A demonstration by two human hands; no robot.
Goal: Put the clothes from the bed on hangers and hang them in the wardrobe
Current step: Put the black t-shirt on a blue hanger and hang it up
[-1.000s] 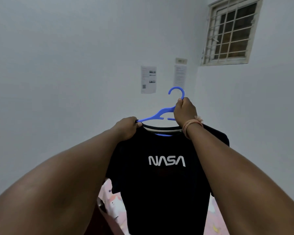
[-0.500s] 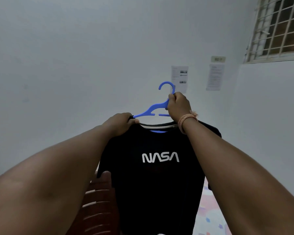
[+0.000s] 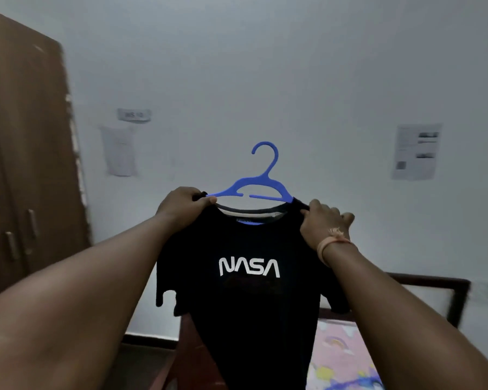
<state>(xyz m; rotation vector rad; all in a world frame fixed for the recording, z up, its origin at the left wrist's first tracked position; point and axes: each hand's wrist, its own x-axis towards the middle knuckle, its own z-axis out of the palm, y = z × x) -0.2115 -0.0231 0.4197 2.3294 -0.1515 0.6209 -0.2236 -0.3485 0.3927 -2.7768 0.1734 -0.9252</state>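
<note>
**Inspector:** Report from nine o'clock across.

**Assistant:** At nine o'clock stands the brown wardrobe [image 3: 26, 164], doors closed, two handles showing low down. The left hand [image 3: 185, 205] sits just left of centre, fingers curled, pinching the shirt's left shoulder seam against the end of the hanger's arm. The blue hanger [image 3: 261, 187] is at centre, hook pointing to twelve o'clock, its arms running from nine to three. The black T-shirt [image 3: 248, 291] hangs from it towards six o'clock, lettering facing the camera. The right hand [image 3: 323, 225] is at about three o'clock of the collar, fingers bent, pinching the shirt's right shoulder cloth; it does not touch the hook.

**Inspector:** And the bed?

**Assistant:** The bed [image 3: 338, 353] lies at five o'clock, patterned sheet visible, partly behind the shirt. Papers are stuck to the wall behind.

**Inspector:** The relation that governs the next move?

**Assistant:** The wardrobe lies at nine o'clock of both hands, well apart from the shirt. The left hand is the nearer. The hanger's long axis points towards the doors, which are closed. My judgement: the garment is seated on the hanger; one hand must be freed to open a door, and the hook is unheld at present.
</note>
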